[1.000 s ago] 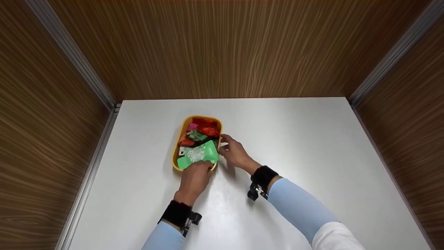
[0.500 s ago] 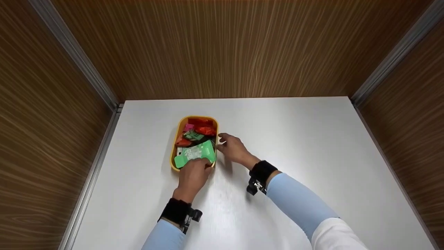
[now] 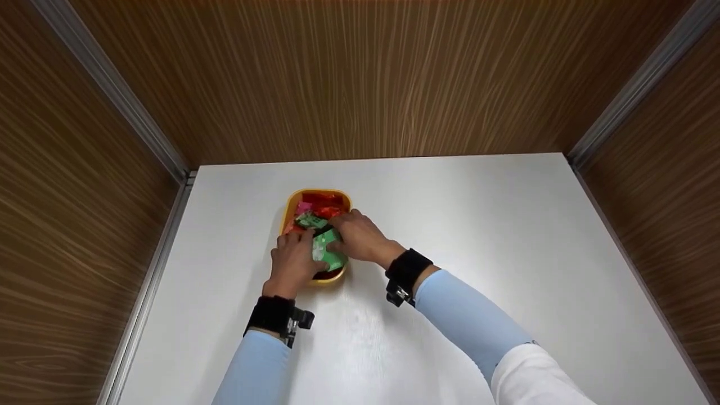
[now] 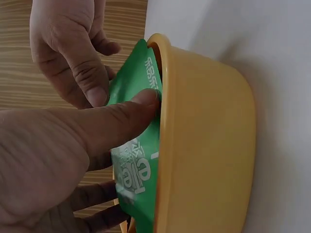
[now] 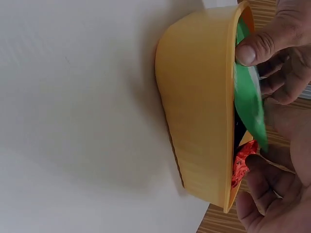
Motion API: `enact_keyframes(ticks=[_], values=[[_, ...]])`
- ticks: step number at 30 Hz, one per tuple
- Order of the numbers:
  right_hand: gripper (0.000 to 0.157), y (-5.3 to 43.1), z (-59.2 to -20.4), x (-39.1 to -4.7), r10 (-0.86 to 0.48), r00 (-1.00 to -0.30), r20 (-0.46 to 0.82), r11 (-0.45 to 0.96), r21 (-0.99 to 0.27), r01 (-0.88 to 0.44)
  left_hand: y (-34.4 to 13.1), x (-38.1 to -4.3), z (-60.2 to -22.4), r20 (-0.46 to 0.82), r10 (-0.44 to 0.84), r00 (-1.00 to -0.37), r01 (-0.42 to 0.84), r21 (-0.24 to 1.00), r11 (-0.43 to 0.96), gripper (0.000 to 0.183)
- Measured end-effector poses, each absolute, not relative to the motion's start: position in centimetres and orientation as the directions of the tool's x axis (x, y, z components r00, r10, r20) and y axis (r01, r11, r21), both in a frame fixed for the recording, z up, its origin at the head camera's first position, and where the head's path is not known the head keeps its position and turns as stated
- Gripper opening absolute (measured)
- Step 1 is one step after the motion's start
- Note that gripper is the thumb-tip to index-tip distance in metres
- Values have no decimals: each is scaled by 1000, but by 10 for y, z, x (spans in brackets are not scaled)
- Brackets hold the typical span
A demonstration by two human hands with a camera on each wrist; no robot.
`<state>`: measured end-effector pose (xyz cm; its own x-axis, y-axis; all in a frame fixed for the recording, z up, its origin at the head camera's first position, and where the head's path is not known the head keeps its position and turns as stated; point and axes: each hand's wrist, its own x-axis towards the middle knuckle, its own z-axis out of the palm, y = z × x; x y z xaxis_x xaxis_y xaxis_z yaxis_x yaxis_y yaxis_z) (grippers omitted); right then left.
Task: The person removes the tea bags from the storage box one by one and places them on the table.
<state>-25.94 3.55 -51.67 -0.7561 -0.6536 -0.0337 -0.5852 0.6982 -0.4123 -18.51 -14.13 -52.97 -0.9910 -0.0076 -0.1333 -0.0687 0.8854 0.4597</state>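
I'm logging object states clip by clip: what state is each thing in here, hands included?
Yellow container: upright on the white table, open-topped, holding packets.
Green packet: tilted, partly above the rim; whether sealed, unclear.
Red packet: crinkled, inside the container.
Left hand: holding the green packet between thumb and fingers.
Right hand: thumb touching the green packet; grip unclear.
Black wrist bands: worn, one per wrist.

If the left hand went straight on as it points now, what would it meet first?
Probably the dark-green packet just ahead of the left hand, inside the yellow container, though depth is unclear.
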Motion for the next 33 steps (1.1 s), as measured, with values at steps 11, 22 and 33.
enact_keyframes(ticks=[11, 22, 33], values=[[16, 41, -517, -253, -585, -810, -39, 571, -729, -377, -145, -186, -526, -84, -19, -996, -60, 529, 846, 77], [8, 84, -515, -245, -391, -920, -18, 94, -995, -21, -122, -203, -512, -30, -192, -981, -89, 947, 309, 77], [13, 122, -528, -237, -187, -982, -36, 137, -991, 10, -71, -216, -507, -49, -22, -999, -54, 951, 305, 21]])
